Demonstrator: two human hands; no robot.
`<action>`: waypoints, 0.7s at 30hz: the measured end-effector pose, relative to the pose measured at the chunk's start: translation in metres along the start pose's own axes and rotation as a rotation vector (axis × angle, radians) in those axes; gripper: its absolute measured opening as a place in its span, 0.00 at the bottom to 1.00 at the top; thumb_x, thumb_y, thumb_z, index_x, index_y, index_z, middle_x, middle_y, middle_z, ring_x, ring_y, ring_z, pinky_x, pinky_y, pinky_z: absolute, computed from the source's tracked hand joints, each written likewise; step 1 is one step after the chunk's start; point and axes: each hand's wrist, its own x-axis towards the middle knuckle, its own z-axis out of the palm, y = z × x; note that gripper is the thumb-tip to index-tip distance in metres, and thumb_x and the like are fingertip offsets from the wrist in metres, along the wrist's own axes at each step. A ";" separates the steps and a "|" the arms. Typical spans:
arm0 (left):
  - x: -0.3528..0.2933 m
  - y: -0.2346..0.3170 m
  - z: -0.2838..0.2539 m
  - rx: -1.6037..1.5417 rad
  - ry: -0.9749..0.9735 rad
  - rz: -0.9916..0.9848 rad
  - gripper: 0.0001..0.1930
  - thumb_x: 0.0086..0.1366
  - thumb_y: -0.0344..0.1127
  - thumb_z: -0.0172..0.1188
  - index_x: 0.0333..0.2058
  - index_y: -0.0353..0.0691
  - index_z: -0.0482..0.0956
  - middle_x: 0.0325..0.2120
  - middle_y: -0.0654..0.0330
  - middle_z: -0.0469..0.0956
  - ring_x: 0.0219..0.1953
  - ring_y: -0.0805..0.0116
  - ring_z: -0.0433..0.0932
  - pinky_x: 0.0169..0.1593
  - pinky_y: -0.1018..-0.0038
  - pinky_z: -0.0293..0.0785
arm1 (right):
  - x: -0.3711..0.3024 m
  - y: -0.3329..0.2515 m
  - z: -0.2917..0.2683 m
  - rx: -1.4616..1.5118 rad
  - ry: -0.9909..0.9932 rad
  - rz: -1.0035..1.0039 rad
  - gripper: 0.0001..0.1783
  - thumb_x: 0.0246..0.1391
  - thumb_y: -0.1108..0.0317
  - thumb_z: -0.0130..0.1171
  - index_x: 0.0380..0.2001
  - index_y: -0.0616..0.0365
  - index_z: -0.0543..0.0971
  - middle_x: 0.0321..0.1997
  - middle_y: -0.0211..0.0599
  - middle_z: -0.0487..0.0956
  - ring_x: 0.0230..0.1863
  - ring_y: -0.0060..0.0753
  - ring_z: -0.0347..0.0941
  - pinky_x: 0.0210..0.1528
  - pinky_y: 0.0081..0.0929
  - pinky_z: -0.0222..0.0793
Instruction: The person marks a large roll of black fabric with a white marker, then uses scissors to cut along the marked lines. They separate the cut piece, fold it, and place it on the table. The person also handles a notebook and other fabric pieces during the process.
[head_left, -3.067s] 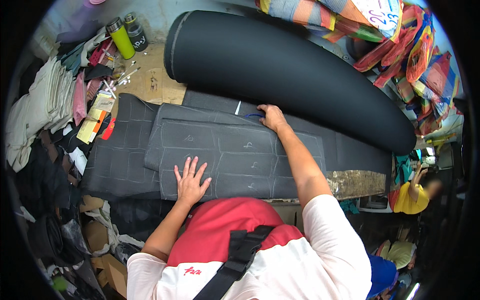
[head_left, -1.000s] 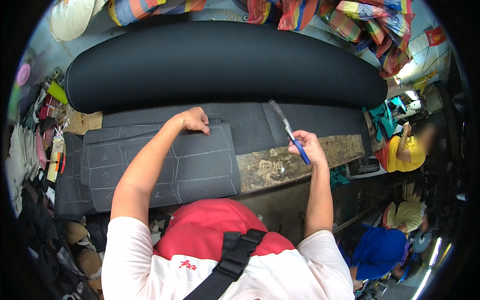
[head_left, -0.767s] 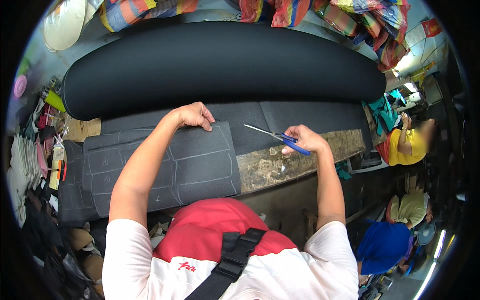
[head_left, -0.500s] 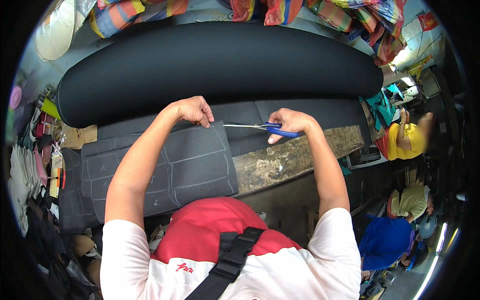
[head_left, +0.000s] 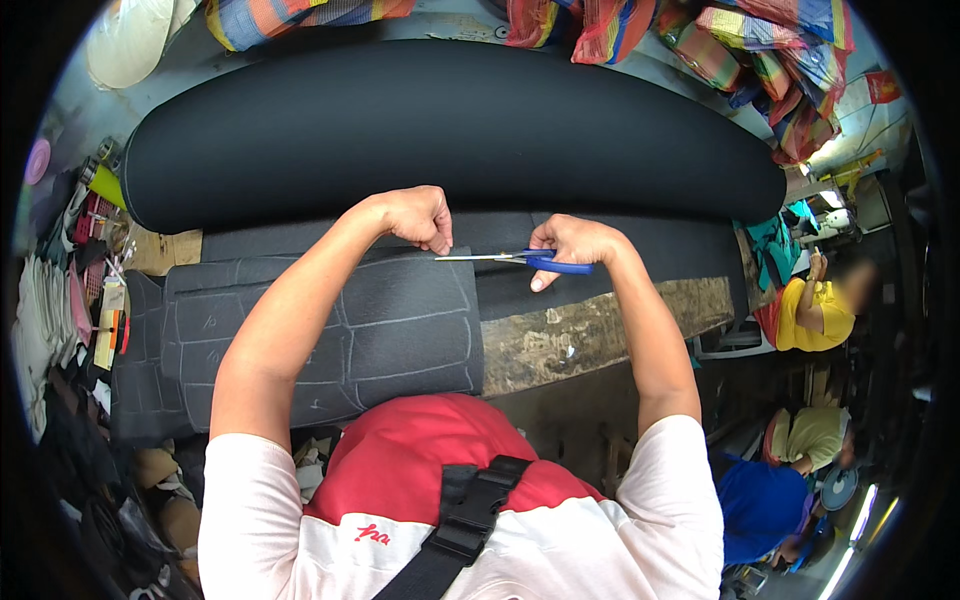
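Head view: right hand (head_left: 575, 243), right of centre, fingers wrapped round handles of blue scissors (head_left: 562, 267); blades point left, reaching upper right corner of chalk-marked cloth (head_left: 405, 325). Left hand (head_left: 418, 217), near centre, fingertips drawn narrow, pinching cloth's upper edge just beside blade tips. Cloth, dark grey, spreads centre to left of frame. Worn wooden tabletop (head_left: 600, 325) at its right. Big black roll (head_left: 450, 130) spans upper frame.

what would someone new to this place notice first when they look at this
Probably the huge black fabric roll stretching across the far side of the worktable. Next, the blue-handled scissors in the right hand, pointing left at the far edge of the line-marked dark grey fabric. Multicoloured bags crowd the upper right.
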 end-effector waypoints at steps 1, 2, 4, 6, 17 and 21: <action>0.000 0.001 -0.001 0.017 -0.001 0.007 0.07 0.46 0.28 0.68 0.26 0.33 0.82 0.19 0.59 0.78 0.21 0.75 0.75 0.25 0.79 0.73 | 0.000 -0.001 0.000 -0.006 -0.001 -0.001 0.30 0.22 0.51 0.78 0.25 0.61 0.76 0.20 0.28 0.75 0.23 0.21 0.70 0.27 0.21 0.65; -0.001 0.002 -0.002 0.016 -0.005 0.005 0.07 0.46 0.27 0.67 0.26 0.33 0.82 0.19 0.59 0.78 0.21 0.75 0.75 0.25 0.79 0.74 | 0.000 -0.002 -0.001 -0.003 0.005 -0.003 0.30 0.22 0.52 0.78 0.25 0.61 0.76 0.20 0.28 0.75 0.23 0.21 0.70 0.26 0.21 0.65; -0.001 0.004 -0.004 0.014 -0.013 0.008 0.07 0.47 0.27 0.67 0.26 0.33 0.82 0.20 0.59 0.79 0.21 0.75 0.77 0.26 0.79 0.75 | 0.000 -0.003 -0.001 0.011 0.018 -0.019 0.29 0.21 0.52 0.78 0.24 0.61 0.76 0.20 0.29 0.75 0.23 0.21 0.70 0.26 0.21 0.65; -0.002 0.004 -0.006 -0.007 -0.023 0.002 0.07 0.47 0.27 0.66 0.26 0.32 0.81 0.20 0.58 0.79 0.22 0.74 0.77 0.26 0.79 0.76 | -0.001 -0.005 -0.002 -0.008 0.053 -0.015 0.29 0.21 0.49 0.77 0.23 0.61 0.78 0.20 0.31 0.76 0.24 0.25 0.72 0.27 0.24 0.66; -0.009 0.010 -0.008 -0.011 -0.028 0.007 0.07 0.47 0.28 0.66 0.27 0.32 0.82 0.19 0.60 0.78 0.20 0.77 0.74 0.23 0.79 0.70 | 0.003 -0.022 0.000 -0.028 0.070 -0.090 0.26 0.23 0.53 0.77 0.21 0.62 0.78 0.18 0.31 0.75 0.21 0.24 0.71 0.25 0.23 0.66; -0.009 0.012 -0.007 0.051 -0.024 0.008 0.07 0.48 0.27 0.65 0.28 0.32 0.81 0.19 0.61 0.78 0.19 0.77 0.73 0.23 0.80 0.70 | 0.014 -0.033 0.001 -0.091 0.062 -0.089 0.30 0.21 0.48 0.76 0.21 0.63 0.78 0.18 0.35 0.76 0.23 0.30 0.73 0.28 0.27 0.68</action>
